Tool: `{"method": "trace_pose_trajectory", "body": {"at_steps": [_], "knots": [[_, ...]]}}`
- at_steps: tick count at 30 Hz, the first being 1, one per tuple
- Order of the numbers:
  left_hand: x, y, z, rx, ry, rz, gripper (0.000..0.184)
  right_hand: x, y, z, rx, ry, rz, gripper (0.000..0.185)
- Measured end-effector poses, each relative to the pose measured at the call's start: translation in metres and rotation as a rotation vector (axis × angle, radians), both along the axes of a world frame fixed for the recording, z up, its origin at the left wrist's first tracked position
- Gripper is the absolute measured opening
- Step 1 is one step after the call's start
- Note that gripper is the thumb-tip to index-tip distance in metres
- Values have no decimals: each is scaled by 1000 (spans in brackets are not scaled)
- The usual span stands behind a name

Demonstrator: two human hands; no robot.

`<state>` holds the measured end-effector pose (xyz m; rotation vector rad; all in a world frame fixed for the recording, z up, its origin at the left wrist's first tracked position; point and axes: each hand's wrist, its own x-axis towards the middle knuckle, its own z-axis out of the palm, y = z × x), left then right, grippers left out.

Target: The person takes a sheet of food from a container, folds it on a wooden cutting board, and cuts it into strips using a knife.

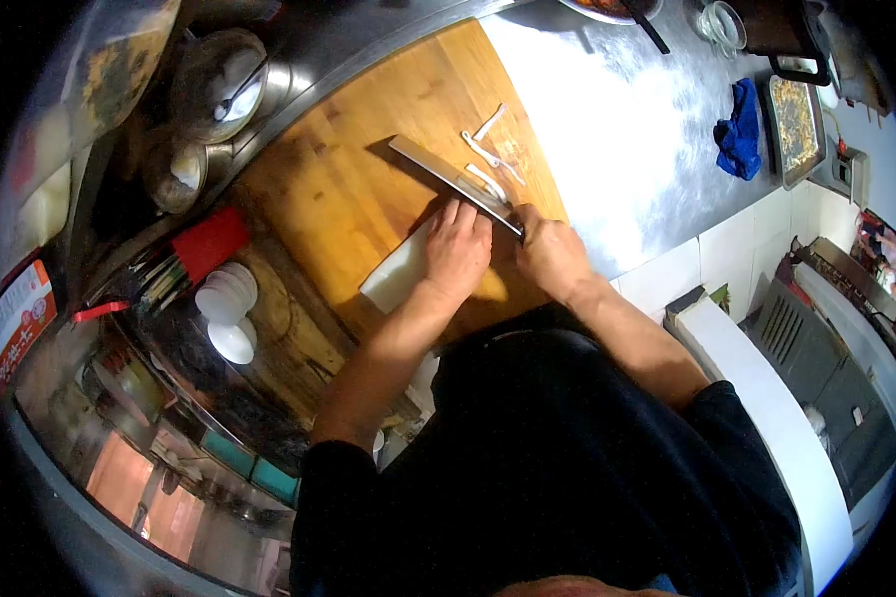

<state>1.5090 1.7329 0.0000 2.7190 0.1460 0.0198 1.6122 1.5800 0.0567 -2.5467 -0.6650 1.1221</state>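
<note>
My right hand (551, 251) is closed round the handle of a broad cleaver (448, 181), whose blade points up and left over a wooden cutting board (368, 129). Beside the blade, my left hand (459, 249) presses down on a flat white piece of food (396, 274), its fingertips bent near the cleaver's edge. Thin white strips (490, 155) lie on the board beyond the blade, and one more strip is close against it.
A steel counter (617, 129) adjoins the board, with a blue cloth (739, 131) and a metal tray (795, 129) of food bits. Stacked white bowls (227, 294) and a red container (210, 244) stand at the left. Metal pots (219, 85) are at the upper left.
</note>
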Motion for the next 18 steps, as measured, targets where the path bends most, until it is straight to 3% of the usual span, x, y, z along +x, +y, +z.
{"method": "trace_pose_trajectory", "body": {"at_steps": [3,5,8,11,18], "knots": [[1,0,-1,-42,-8,11,13,2,-7,6,122,-41,-65,43],[0,3,1,-110,-165,16,19,1,-15,20,147,-52,-129,41],[-4,5,2,-101,-82,21,28,-6,-33,33,182,-49,-190,36],[-5,6,0,-85,-82,-1,21,-21,-53,33,106,-15,-27,37],[-4,6,6,-81,-59,-20,14,-38,-71,29,76,30,-93,36]]}}
